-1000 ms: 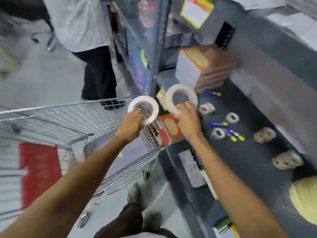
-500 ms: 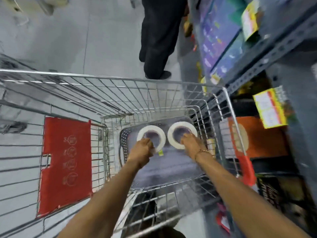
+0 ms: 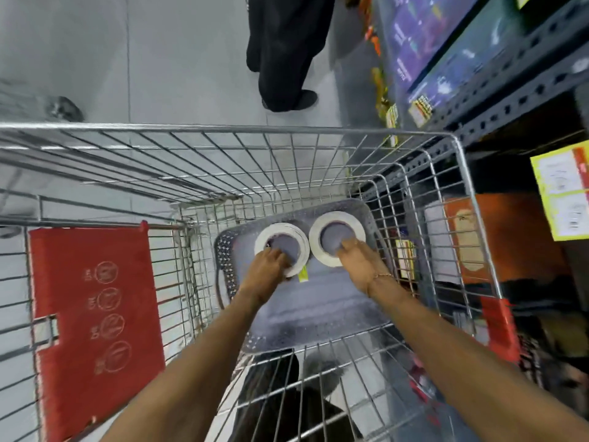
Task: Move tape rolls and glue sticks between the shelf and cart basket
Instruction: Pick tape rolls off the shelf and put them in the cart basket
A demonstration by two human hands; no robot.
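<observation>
Fingers of the left hand [image 3: 266,266] and right hand [image 3: 353,260] each grip a tape roll [image 3: 274,232] [image 3: 338,218] set flat, side by side, at the basket's [image 3: 287,130] floor toward one o'clock; nothing else loaded, release pending.

— Where is there room inside the cart basket [image 3: 459,173]?
— The top is open; both forearms pass over the near wire wall. The grey floor mat [image 3: 318,301] lies bare near the wrists.
— What blocks?
— Two tape rolls [image 3: 337,238] side by side fill the mat's far end, wire walls close in, and the shelf [image 3: 497,90] stands just right.
</observation>
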